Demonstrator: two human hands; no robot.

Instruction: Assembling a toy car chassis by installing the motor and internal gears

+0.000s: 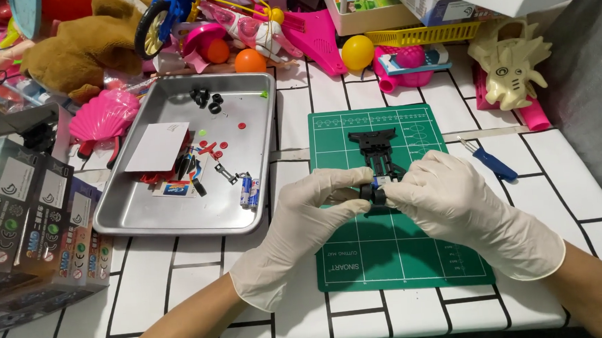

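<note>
At the far left we saw stacked cardboard boxes (pixel 33 227), cut off by the frame edge, then a steel tray (pixel 143 213) holding a white card (pixel 158 147), small black rings (pixel 206 98), red bits and two batteries (pixel 249 191). Our gloved left hand (pixel 298 228) pinched thumb and forefinger together on a small black wheel (pixel 370 193), mostly hidden by fingertips. It sat against a black plastic chassis (pixel 378 150) above the green cutting mat (pixel 390 254). Our gloved right hand (pixel 467 211) closed on the same part; what lay under it we could not make out. Further right lay a blue-handled screwdriver (pixel 490 161).
</note>
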